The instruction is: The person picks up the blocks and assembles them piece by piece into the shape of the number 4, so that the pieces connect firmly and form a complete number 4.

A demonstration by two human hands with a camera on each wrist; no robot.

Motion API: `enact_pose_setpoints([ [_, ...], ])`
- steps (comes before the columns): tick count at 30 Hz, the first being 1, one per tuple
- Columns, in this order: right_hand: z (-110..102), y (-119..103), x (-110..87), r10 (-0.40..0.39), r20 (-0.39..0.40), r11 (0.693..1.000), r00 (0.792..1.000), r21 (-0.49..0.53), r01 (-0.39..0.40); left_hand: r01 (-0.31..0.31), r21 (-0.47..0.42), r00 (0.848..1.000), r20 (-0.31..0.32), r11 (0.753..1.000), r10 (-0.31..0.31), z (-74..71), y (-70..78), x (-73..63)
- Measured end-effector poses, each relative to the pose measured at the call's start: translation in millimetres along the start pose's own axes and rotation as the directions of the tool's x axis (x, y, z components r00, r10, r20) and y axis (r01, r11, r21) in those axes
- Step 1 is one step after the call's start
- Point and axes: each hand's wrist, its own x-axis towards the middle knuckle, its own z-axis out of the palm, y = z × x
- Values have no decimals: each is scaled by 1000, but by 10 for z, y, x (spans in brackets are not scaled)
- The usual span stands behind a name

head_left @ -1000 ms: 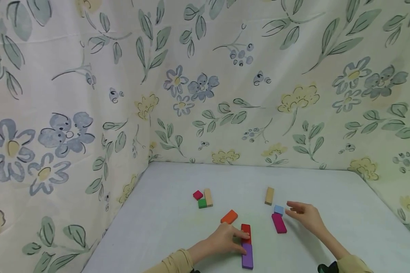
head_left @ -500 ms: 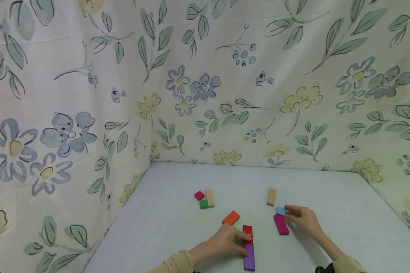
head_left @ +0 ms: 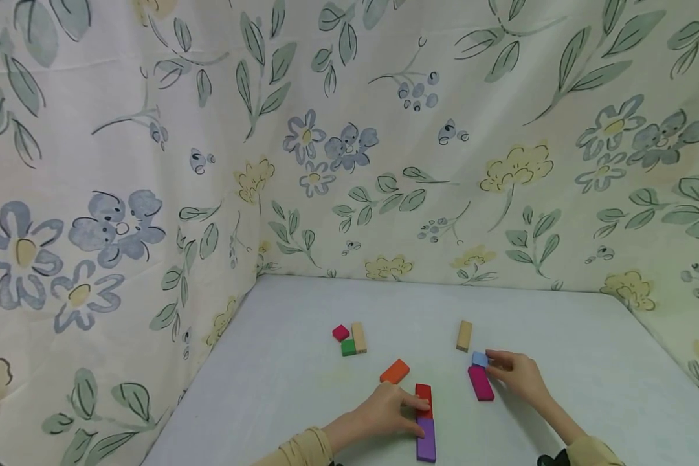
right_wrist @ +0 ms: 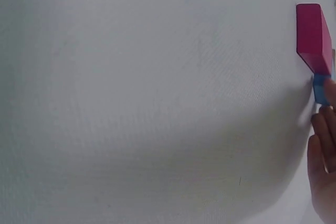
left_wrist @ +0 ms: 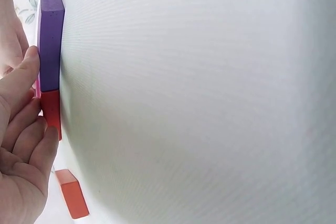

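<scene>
My left hand (head_left: 378, 411) lies over the red block (head_left: 423, 395), bent fingers on it, thumb against the purple block (head_left: 426, 443). These two blocks stand end to end in one line. In the left wrist view, the thumb touches the purple block's side and fingertips wrap the red block (left_wrist: 51, 109). Farther right, my right hand (head_left: 518, 375) pinches the small blue block (head_left: 479, 359) by its right side. That block meets the far end of the magenta block (head_left: 480, 383). In the right wrist view, fingers partly cover the blue block (right_wrist: 319, 90).
An orange block (head_left: 395, 371) lies just beyond my left hand. Farther back left, a crimson cube (head_left: 340, 332), a green block (head_left: 348, 347) and a wooden block (head_left: 358, 338) sit together. Another wooden block (head_left: 464, 336) lies beyond the blue one. Patterned cloth (head_left: 384, 226) encloses the white table (head_left: 303, 414).
My right hand has come in from the right and closed its fingers at the blue block. The left hand stays on the red and purple blocks. The view shifts slightly.
</scene>
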Motion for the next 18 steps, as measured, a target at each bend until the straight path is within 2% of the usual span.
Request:
enact_pose_setpoints([
  [9,2,-38,15,18,11,1000,1000,-1,-18,21,-21,1000,11,1000,-21,-12,9,-2],
  [18,14,-58,-13,21,-22,1000,1000,6,-21,16,-28,1000,13,999,-15,-14,12,-3],
])
